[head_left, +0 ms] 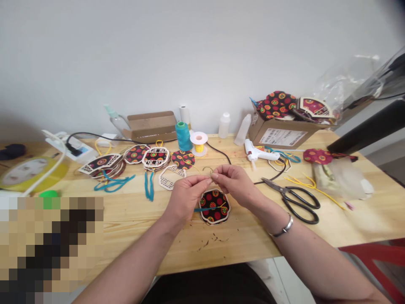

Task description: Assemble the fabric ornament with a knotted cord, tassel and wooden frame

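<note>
So the fiddly bit here is the thin cord [208, 167] — it's curled in a little loop just above the fingertips, over the middle of the table [142, 240]. The left hand [186, 194] has thumb and fingers pinched together, the right hand [234, 183] is doing the same, and the two pinches sit right beside each other with the cord between them. Can't tell if there's a knot in it, the fingers cover that part. For a strand that fine I'd use the very tips, grip light, and let one hand anchor while the other does the shaping; pull too hard and that loop could easily collapse or twist. Short, even tugs beat one big yank imo. The patterned piece [215, 198] with the pale scalloped edge lies flat on the near side, just under the hands, a blue cord [205, 209] running across it, so I'd watch that the two cords don't snag. The yellow spool [199, 147] stands on the far side next to the teal thread cone [183, 137], and a bit of slack from there wouldn't hurt if it's the same strand. Scissors [284, 190] are over to the right — blades slightly apart, so mind the wrist.
</note>
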The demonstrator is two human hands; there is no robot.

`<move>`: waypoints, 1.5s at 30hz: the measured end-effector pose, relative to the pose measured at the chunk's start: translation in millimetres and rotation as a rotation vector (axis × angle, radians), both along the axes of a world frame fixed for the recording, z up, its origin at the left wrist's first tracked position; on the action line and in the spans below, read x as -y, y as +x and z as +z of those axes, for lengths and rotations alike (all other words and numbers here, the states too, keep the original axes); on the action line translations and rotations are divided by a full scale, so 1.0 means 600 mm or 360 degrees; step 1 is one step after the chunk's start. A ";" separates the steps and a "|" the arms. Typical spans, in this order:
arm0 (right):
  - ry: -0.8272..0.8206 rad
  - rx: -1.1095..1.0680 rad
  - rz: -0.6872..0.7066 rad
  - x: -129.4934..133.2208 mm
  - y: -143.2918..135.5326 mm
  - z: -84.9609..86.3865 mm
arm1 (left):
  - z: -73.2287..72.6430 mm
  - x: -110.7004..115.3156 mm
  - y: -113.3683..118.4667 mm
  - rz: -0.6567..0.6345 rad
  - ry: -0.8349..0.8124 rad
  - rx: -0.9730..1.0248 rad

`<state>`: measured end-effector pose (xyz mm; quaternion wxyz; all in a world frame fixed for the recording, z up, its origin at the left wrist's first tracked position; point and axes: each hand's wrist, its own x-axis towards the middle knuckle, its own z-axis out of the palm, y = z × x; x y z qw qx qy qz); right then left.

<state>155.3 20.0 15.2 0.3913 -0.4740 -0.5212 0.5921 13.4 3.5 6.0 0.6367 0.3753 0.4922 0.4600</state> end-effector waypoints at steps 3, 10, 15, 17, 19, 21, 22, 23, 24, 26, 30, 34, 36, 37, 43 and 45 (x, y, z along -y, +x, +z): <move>0.0014 0.0005 0.0018 -0.001 0.001 -0.001 | -0.002 -0.001 0.000 0.0008 -0.0027 0.0035; 0.0100 0.0108 -0.0014 -0.006 0.003 -0.010 | 0.002 0.001 0.002 0.0011 -0.0081 0.0042; 0.0281 0.0293 -0.0024 -0.008 0.004 -0.014 | 0.004 0.002 0.002 0.0007 -0.0082 0.0019; 0.0347 0.0352 -0.0025 -0.007 0.004 -0.014 | 0.002 0.001 0.001 -0.0012 -0.0071 0.0012; 0.0392 0.0397 -0.0025 -0.007 0.004 -0.014 | -0.001 0.001 -0.001 -0.0029 -0.0045 0.0012; 0.0422 0.0441 -0.0031 -0.007 0.004 -0.014 | -0.004 0.001 -0.004 -0.0042 -0.0001 -0.0001; 0.0435 0.0463 -0.0039 -0.008 0.005 -0.015 | -0.005 0.000 -0.005 -0.0042 0.0028 -0.0029; 0.0446 0.0485 -0.0049 -0.008 0.006 -0.015 | -0.006 -0.001 -0.007 -0.0033 0.0064 -0.0080; 0.0458 0.0506 -0.0060 -0.009 0.007 -0.016 | -0.006 -0.002 -0.008 -0.0019 0.0103 -0.0153; 0.0487 0.0549 -0.0086 -0.010 0.010 -0.016 | -0.004 -0.004 -0.012 0.0016 0.0191 -0.0352; 0.0592 0.0645 -0.0160 -0.012 0.014 -0.016 | 0.004 -0.009 -0.016 0.0043 0.0343 -0.0734; 0.0670 0.0737 -0.0168 -0.011 0.015 -0.014 | 0.006 -0.010 -0.016 0.0073 0.0427 -0.0827; 0.0685 0.0763 -0.0164 -0.011 0.014 -0.014 | 0.004 -0.010 -0.015 0.0061 0.0420 -0.0808; 0.0691 0.0767 -0.0161 -0.011 0.014 -0.014 | 0.004 -0.009 -0.015 0.0050 0.0405 -0.0794; 0.0715 0.0715 -0.0143 -0.011 0.014 -0.017 | 0.005 -0.008 -0.012 -0.0013 0.0314 -0.0669; 0.0715 0.0698 -0.0140 -0.011 0.014 -0.018 | 0.007 -0.008 -0.011 -0.0033 0.0283 -0.0647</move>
